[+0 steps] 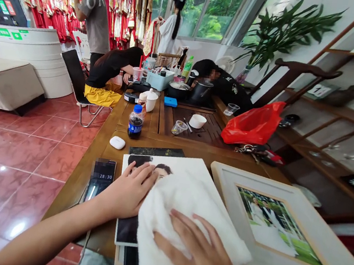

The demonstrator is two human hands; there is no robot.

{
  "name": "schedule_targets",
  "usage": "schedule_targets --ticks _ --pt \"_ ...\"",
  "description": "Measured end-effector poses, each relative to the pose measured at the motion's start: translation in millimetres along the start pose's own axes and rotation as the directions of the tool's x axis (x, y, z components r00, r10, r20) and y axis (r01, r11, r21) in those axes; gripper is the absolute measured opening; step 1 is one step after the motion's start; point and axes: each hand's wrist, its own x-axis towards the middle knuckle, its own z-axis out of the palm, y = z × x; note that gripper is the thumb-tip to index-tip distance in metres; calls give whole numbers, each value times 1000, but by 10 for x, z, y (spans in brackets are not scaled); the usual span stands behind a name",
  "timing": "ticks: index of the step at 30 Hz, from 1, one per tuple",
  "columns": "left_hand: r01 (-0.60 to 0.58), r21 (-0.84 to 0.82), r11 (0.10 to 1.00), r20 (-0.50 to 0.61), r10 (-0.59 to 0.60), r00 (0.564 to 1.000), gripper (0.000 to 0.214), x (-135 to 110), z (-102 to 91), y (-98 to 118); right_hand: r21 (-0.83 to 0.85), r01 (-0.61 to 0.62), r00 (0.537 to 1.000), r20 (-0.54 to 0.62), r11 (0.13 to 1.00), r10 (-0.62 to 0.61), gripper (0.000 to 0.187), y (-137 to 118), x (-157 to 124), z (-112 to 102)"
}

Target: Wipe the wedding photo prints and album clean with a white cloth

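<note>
Hands flat and open, both of them! My right hand point(202, 257) is spread wide on a white cloth point(177, 235), while my left hand point(127, 189) lies open with its fingers across the cloth's edge and the portrait print point(184, 169) beneath, gripping nothing. That print, on a white-edged board, sits at the near end of a wooden table point(79, 188). Just to my right, a wedding photo in a pale wooden frame point(223, 180) lies at an angle, its edge close to the board, and just left of my hand a phone point(101, 179) shows lit digits.

Now the danger points: grit caught in the cloth could scratch the print if I bear down and drag, the board could tip if it creeps over the table's near edge, and a careless elbow could clip the frame.

Further out on the varnished wood stand a white earbud case point(117, 142) and a cola bottle point(135, 121), then a wooden tea tray point(198, 127), with a red plastic bag point(252, 124) to the right. Glossy red floor tiles point(24, 162) run off to the left. At the far end, a person in a black top point(112, 73) bends over the table, and racks of red garments point(123, 7) hang beyond.
</note>
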Motion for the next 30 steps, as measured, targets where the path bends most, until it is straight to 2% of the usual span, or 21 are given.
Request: schedule_targets --ticks 2,6,9,11,14,17,20,24,30 --pt "-5 24 1000 11 5 1000 54 3 9 -7 -32 7 1000 -28 999 -7 59 -95 43 38" --pt "-1 12 1000 -2 1 1000 54 7 -3 -10 34 -115 993 -10 993 115 58 -145 18 30" --pt "8 -22 1000 -21 -9 1000 50 7 -34 2 52 -118 993 9 992 118 72 -11 -104 -57" --pt "13 -39 999 -35 -14 999 48 6 -45 11 16 -157 987 -21 988 157 75 125 -218 -99" --pt "9 -51 999 -50 -12 999 47 5 -45 18 -49 -266 961 -92 963 261 66 313 -372 -116" --pt "12 -48 999 -47 -14 999 47 4 -39 18 -103 -319 943 -138 942 304 56 417 -423 -119" --pt "18 -43 999 -38 -19 999 47 2 -35 19 -133 -290 951 -150 948 270 55 412 -335 -123" --pt "17 -35 999 -42 -18 999 47 -2 -29 22 -79 -232 965 -143 969 219 58 281 -105 -93" --pt "9 -18 1000 -22 -10 1000 47 2 -49 24 -8 -162 984 -72 987 161 65 162 60 -57"
